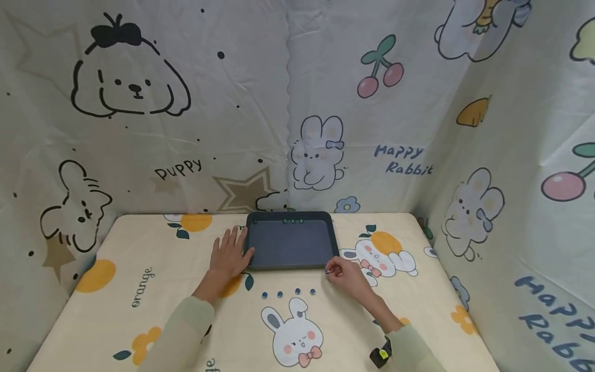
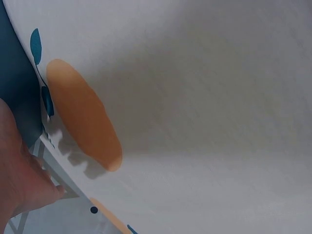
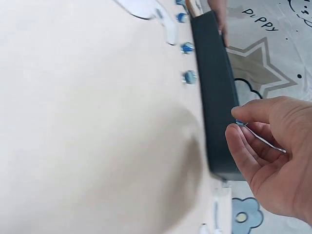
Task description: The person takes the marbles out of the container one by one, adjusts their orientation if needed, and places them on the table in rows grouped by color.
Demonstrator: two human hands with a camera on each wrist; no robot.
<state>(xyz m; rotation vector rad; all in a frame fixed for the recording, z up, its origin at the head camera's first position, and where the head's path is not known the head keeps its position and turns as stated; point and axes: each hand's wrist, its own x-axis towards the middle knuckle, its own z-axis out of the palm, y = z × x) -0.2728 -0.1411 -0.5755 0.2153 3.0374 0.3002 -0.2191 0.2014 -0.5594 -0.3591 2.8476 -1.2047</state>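
A dark grey rectangular tray [image 1: 292,245] stands on the table. Along its far inner edge sit several small green marbles [image 1: 293,221]. My left hand [image 1: 229,256] lies against the tray's left side, fingers extended, thumb at the rim. Just off the tray's near right corner, my right hand [image 1: 346,276] pinches a small blue marble [image 3: 239,122] between thumb and forefinger. A thin pale line shows beneath those fingertips in the right wrist view. In front of the tray, several blue glass marbles [image 1: 298,291] form a row on the cloth.
A cream cloth [image 1: 172,289] printed with oranges and rabbits covers the table. Patterned fabric walls [image 1: 260,103] rise behind the table and at both sides. A black device with a yellow patch [image 1: 381,354] is at the right wrist.
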